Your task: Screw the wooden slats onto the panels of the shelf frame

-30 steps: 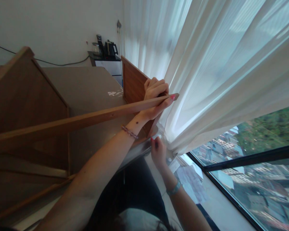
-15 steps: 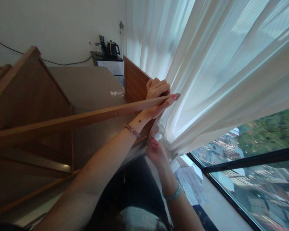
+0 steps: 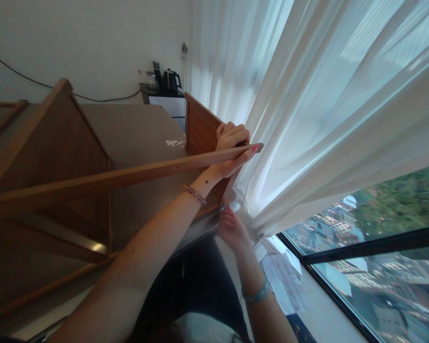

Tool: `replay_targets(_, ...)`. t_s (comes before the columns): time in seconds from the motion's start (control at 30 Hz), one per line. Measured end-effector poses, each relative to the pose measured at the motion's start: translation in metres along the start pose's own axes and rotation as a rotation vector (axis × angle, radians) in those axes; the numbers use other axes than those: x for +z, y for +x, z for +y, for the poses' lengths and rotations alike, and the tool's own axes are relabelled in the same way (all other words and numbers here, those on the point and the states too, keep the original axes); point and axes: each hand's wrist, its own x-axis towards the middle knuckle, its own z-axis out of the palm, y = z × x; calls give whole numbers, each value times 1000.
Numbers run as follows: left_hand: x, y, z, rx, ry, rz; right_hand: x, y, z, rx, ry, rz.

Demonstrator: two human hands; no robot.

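Clasping the rail (image 3: 146, 173) at one o'clock, left hand (image 3: 231, 138) could slip, jolting the tiny thing (image 3: 224, 206) right hand (image 3: 234, 232) pinches.

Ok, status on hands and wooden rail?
Left hand gripping wooden rail near end. Right hand below, pinched; contents unclear. Curtain hangs beyond rail's end.

Beaded bracelet (image 3: 195, 194) (L), teal wristband (image 3: 259, 292) (R), dk bottoms (image 3: 200, 276), pink nail polish (image 3: 254, 149).
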Motion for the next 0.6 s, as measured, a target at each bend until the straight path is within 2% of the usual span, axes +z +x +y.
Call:
replay_targets(0.2,0,1,-1,111,-22,88,3,1,1,68,159,61)
replay_targets(0.4,1,3,-2,153,-44,121,6,-7,0,140,562,128)
replay_targets(0.6,2,3,-1,145,-45,143,6,-9,-3,237,523,93)
